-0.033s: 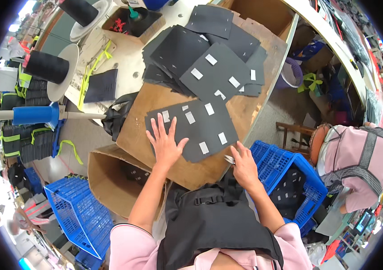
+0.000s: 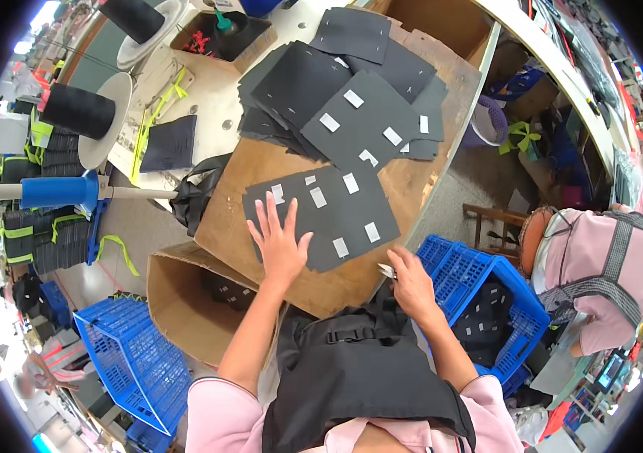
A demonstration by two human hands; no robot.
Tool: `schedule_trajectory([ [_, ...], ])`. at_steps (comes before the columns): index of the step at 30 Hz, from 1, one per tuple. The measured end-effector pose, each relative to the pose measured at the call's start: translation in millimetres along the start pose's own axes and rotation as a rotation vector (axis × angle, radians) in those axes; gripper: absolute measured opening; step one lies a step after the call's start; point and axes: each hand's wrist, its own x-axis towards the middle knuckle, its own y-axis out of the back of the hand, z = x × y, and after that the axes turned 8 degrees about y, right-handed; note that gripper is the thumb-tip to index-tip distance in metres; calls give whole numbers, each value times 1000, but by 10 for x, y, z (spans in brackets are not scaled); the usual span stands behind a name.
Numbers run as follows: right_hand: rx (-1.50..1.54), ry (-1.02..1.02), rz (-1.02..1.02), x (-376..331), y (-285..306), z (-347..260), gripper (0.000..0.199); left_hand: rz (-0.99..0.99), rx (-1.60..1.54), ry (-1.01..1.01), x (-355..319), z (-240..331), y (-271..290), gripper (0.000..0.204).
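Observation:
My left hand [image 2: 279, 243] lies with fingers spread on the near black fabric panel [image 2: 352, 215], which carries several small white rectangular patches. Beside the board's near right edge, my right hand [image 2: 410, 281] is closed around small metal thread snips [image 2: 387, 271], their tips pointing left, apart from the panel. Beyond the near panel, another patched black panel [image 2: 359, 124] rests on a loose pile of black panels [image 2: 303, 83]. Several of those in the pile bear small white marks. Everything here lies on a brown wooden board [image 2: 238, 189].
Left of the board stand a cardboard box [image 2: 178, 302] and a blue crate [image 2: 129, 362]. A second blue crate [image 2: 442, 260] at the right holds black pieces. Black thread cones [image 2: 80, 111] stand at the far left. A person in pink [image 2: 601, 260] sits at the right.
My right hand has shifted slightly down, away from the panel's corner, with the snips still in it. The left hand has barely moved.

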Motion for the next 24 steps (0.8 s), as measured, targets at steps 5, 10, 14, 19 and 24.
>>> schedule_trajectory([
  [5,238,83,330,222,14,-227,36,-7,-101,-242,-356,441,-92,62],
  [10,97,-46,293,346,-164,89,24,-88,-77,-276,-471,360,-251,55],
  [14,136,-126,322,85,-234,115,28,-63,-100,-246,-458,446,-273,52],
  [19,201,-141,408,63,-316,104,29,-14,-34,-318,-429,564,-366,53],
  [24,69,-44,460,97,-368,170,28,-36,-8,-314,-414,604,-375,52],
])
